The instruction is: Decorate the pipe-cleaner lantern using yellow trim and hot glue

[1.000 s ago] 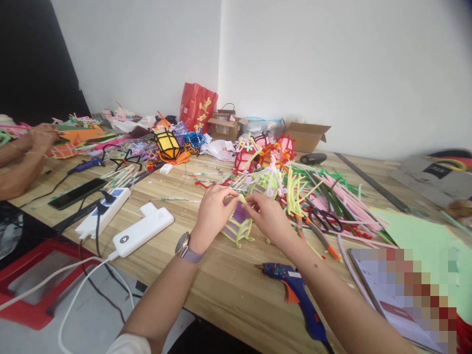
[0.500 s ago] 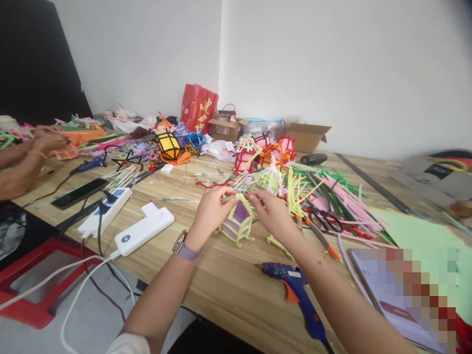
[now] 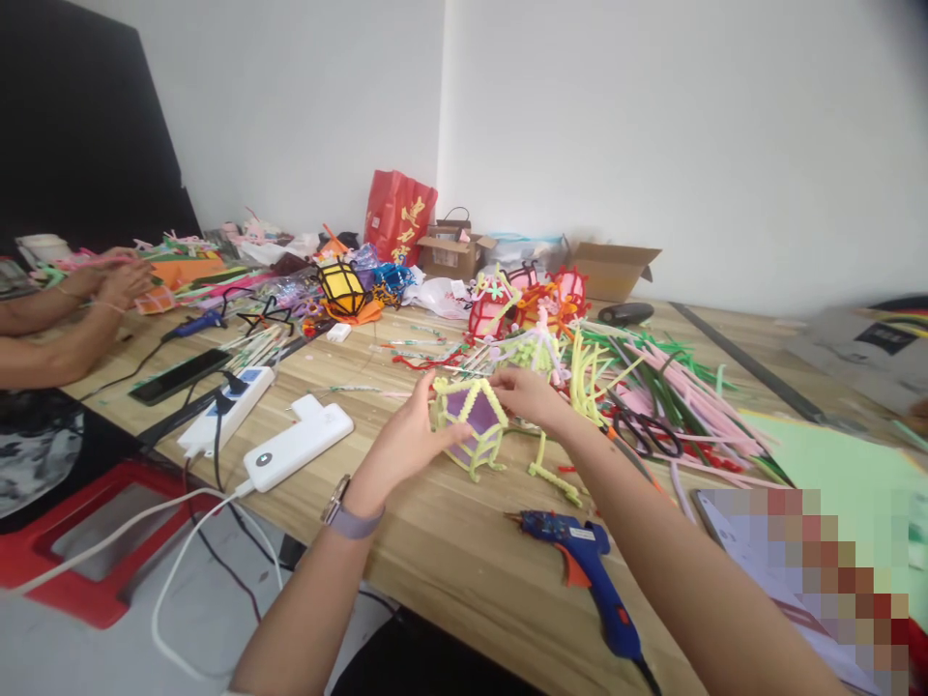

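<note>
A small lantern [image 3: 470,447] with purple panels and a fuzzy pale-green pipe-cleaner frame stands on the table before me. My left hand [image 3: 407,437] grips it from the left, thumb across the front panel and fingers behind. At its upper right edge, my right hand [image 3: 528,394] is closed, fingertips pinching at the rim; the far side of that pinch is hidden. To the right lies a loose twisted pale-green pipe-cleaner piece [image 3: 555,481]. Nearer to me rests a blue glue gun [image 3: 584,553], nozzle pointing left, below my right forearm.
Scissors [image 3: 645,430] and pink and green pipe cleaners [image 3: 714,411] lie right. Finished lanterns [image 3: 489,314] stand behind. Left are a white power bank [image 3: 301,447], a power strip [image 3: 228,411] and a phone [image 3: 180,377]. Another person's hands [image 3: 120,280] work at far left.
My left hand has shifted from the lantern's top rim to its left side, thumb now on the front. My right hand stays by the upper right edge. The view has swung slightly left.
</note>
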`<state>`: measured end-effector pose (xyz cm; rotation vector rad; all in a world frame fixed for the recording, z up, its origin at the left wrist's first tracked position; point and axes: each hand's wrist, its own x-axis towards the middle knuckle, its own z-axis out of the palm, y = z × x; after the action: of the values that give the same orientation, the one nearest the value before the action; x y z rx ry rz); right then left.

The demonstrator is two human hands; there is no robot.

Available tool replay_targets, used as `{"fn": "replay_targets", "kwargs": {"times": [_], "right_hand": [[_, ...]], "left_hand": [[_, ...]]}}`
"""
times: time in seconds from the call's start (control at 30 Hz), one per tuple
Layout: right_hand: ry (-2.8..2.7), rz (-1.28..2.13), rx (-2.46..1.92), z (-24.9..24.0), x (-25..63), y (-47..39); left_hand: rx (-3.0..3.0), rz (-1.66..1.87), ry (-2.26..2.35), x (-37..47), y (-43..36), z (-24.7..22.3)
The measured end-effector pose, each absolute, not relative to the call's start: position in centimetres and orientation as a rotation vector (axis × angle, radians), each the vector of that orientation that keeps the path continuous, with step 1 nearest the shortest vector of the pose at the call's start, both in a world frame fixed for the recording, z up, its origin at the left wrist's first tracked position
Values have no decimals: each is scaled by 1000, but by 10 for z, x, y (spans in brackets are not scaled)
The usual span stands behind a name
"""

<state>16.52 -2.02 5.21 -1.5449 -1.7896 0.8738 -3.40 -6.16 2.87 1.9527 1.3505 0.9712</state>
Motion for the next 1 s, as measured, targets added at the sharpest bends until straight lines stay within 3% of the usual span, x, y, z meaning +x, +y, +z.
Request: {"fn": "replay_targets", "kwargs": {"times": [0.47, 0.73, 0.8, 0.87, 0.9, 1.0], "right_hand": [[-1198, 1422, -1496, 54, 157, -86], [-1470, 1374, -1584, 64, 183, -98], [-1504, 1276, -1592, 67, 190, -101], [-1505, 1212, -1582, 67, 196, -104], [-1507, 1194, -1574, 66, 198, -105], [-1515, 1154, -1536, 64, 201, -106]], "left_hand": [[2104, 656, 842, -41, -42, 34], [2132, 568, 649, -60, -27, 26], [2126, 711, 770, -64, -15, 26], [2194, 840, 1272, -62, -2, 24], [2279, 737, 1550, -59, 4, 22], [2306, 563, 1695, -42, 16, 8]]}}
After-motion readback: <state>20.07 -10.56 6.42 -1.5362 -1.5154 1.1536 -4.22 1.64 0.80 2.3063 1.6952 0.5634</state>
